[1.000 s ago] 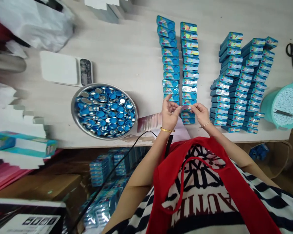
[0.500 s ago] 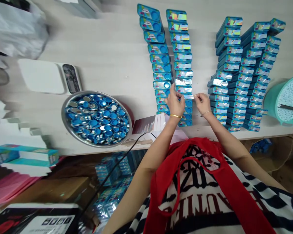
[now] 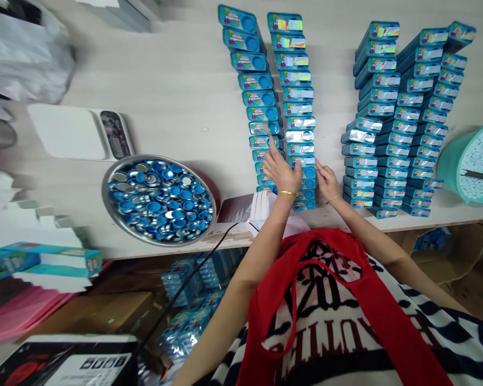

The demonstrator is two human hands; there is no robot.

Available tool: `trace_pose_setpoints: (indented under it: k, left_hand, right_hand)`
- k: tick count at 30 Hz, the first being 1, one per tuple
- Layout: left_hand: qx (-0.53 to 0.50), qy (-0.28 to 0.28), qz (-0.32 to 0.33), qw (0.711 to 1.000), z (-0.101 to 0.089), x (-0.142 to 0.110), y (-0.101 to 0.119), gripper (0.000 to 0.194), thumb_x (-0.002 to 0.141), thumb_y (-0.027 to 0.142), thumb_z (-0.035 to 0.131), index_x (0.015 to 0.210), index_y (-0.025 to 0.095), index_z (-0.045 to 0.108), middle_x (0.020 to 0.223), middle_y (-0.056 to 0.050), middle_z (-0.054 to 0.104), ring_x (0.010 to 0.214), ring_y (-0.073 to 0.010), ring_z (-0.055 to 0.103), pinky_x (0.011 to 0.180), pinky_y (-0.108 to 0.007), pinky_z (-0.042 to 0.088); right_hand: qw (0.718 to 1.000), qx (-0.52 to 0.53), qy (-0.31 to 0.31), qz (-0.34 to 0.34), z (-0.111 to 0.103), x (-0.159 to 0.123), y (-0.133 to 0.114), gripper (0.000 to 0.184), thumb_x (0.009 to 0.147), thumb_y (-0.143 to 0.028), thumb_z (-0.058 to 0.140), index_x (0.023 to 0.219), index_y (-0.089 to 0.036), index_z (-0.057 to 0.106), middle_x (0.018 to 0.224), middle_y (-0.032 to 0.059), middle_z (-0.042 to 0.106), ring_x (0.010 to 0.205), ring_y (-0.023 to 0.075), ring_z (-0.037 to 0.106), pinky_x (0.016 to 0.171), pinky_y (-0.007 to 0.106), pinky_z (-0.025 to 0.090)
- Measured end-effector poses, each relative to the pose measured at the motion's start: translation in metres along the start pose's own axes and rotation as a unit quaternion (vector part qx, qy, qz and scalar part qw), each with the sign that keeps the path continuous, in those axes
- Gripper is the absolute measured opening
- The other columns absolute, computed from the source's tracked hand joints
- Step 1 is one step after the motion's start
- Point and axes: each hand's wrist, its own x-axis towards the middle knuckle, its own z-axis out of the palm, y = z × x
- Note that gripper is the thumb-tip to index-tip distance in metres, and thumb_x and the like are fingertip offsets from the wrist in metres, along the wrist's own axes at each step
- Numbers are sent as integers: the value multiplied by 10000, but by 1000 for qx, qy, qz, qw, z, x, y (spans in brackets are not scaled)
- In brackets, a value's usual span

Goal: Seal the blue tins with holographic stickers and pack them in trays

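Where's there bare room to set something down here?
Widest: the tabletop between white scale and left row of blue boxes, beyond the steel bowl. A narrower strip parts the middle row from the right-hand stacks. Crowded: around left hand and right hand.

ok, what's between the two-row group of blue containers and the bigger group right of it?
Head view: mostly bare tabletop; the right hand is at its near end.

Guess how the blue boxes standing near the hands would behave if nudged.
The blue boxes would probably tip, looking tall and narrow; one falling might knock neighbours, given the tight spacing. Crisp edges suggest fairly stiff walls.
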Motion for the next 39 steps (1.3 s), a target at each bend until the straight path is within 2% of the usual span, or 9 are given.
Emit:
trace_pose_setpoints:
  k: [3,5,9,13,17,20,26,36,39]
  left_hand:
    - [-53,23,18,998,-4,3,-3,818,761,555,767,1423,186,457,1395,-230,478,1360,-450,394,1107,-654,315]
    - [-98,38,48,993,-16,0,-1,689,760,545,778,1309,207,534,1348,-187,510,1336,-401,425,1117,-609,338]
    - [-253,1,104,962,-49,-23,9,302,842,465,725,971,217,613,1036,-65,600,1070,-242,575,1004,-414,458]
    - [-390,-74,14,918,-58,-53,7,237,838,407,738,849,209,609,878,-12,605,837,-151,580,816,-289,481]
    - [-434,-96,-96,890,-39,-61,-8,250,778,374,772,778,199,593,782,9,589,738,-129,554,737,-267,473]
    - [-386,-77,-103,913,-24,-55,-17,216,767,336,755,752,199,589,779,6,574,755,-137,557,765,-281,482]
    - [-137,-27,-2,990,-10,-42,-13,124,845,302,645,775,211,597,963,-60,603,1006,-222,572,999,-421,460]
    - [19,-41,-3,999,-2,-38,-6,126,865,329,641,849,207,614,1166,-145,576,1179,-359,522,1018,-548,396]
    - [19,-26,-29,999,-4,-37,-5,282,834,372,706,1011,190,583,1197,-174,557,1209,-383,499,1032,-557,385]
  right_hand:
    - [992,-116,-55,17,-11,1,1,495,1026,-269,345,1448,-238,601,1011,122,653,1011,273,573,952,431,452]
    - [992,-119,-38,30,-20,4,2,502,1030,-345,369,1461,-207,585,1064,140,656,1062,288,567,988,447,441]
    - [985,134,40,103,-36,3,-8,706,1000,-678,281,1386,-193,618,1055,109,683,1000,237,604,900,387,498]
    - [935,318,-27,153,-39,-16,-37,756,863,-845,374,1065,-204,721,906,55,704,813,176,614,742,324,503]
    - [935,331,0,130,-36,-33,-55,529,771,-738,653,734,-212,613,717,4,628,732,146,572,776,311,503]
    - [947,297,33,122,-36,-33,-52,495,808,-702,620,703,-222,560,672,-15,571,689,140,526,736,306,486]
    - [980,166,71,80,-34,-16,-39,444,889,-632,522,722,-221,532,693,-11,553,688,143,491,711,293,451]
    - [989,115,51,76,-11,-5,-9,432,925,-597,485,778,-205,591,734,5,596,690,147,526,727,284,450]
    - [981,137,67,117,2,-7,0,514,927,-623,487,1057,-159,667,786,20,605,689,155,523,709,291,464]
